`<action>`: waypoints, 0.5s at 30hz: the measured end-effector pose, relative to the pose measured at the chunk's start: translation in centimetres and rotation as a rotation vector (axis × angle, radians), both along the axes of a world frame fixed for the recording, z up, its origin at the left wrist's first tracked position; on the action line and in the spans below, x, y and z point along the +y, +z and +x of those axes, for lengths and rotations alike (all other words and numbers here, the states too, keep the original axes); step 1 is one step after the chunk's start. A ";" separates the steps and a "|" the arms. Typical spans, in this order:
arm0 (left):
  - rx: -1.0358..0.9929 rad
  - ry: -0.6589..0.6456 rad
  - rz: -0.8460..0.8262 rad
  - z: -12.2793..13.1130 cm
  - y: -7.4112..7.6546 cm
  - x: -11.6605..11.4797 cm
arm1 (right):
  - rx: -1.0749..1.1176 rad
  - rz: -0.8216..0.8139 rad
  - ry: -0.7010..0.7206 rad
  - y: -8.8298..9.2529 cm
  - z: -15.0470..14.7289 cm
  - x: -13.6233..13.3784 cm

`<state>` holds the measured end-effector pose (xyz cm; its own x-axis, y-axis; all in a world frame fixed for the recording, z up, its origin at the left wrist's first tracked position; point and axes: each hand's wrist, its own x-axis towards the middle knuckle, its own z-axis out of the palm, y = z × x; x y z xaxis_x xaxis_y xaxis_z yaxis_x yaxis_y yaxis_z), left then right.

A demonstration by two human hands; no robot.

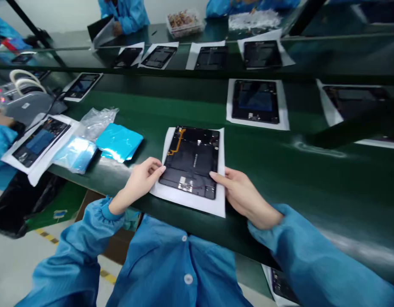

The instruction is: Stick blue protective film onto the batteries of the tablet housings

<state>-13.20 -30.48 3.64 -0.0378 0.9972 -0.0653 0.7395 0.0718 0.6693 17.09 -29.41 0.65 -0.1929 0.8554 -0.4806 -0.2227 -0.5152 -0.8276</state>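
In front of me a tablet point(197, 160) with its inner parts bare lies on a white sheet point(197, 201) at the bench's near edge. An orange flex cable point(178, 143) runs down its upper left side. My left hand point(145, 178) grips the left edge, thumb on top near the lower corner. At the right edge, my right hand point(240, 187) has its thumb on the tablet's border and its fingers under the sheet. Left of the tablet are blue film sheets point(119, 141) and a clear plastic bag point(97, 121).
Another open tablet point(256, 101) lies on its sheet at the back right. More tablets stand along the raised shelf point(171, 72). A co-worker's sleeve point(1, 143) is at the left, near a grey machine point(30, 102). A plastic box point(185, 23) holds small parts.
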 end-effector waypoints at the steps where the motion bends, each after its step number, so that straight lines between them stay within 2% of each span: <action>1: 0.055 0.005 0.021 -1.0 0.5 0.3 | -0.049 0.004 0.003 -0.2 0.7 -0.5; 4: 0.216 0.087 0.072 -5.2 1.9 2.9 | -0.196 0.025 0.065 -0.8 2.5 -1.2; 6: 0.275 0.099 0.043 -8.0 2.5 5.1 | -0.363 0.097 0.131 -1.0 3.5 -1.3; 8: 0.293 0.071 -0.013 -10.2 2.8 6.8 | -0.661 0.286 0.114 -0.9 4.3 -1.4; 11: 0.262 -0.004 -0.098 -11.9 3.2 8.2 | -1.049 0.634 -0.008 -0.6 4.7 -2.0; 15: 0.174 -0.073 -0.165 -12.8 4.1 8.5 | -1.069 0.868 -0.041 0.3 2.7 -3.3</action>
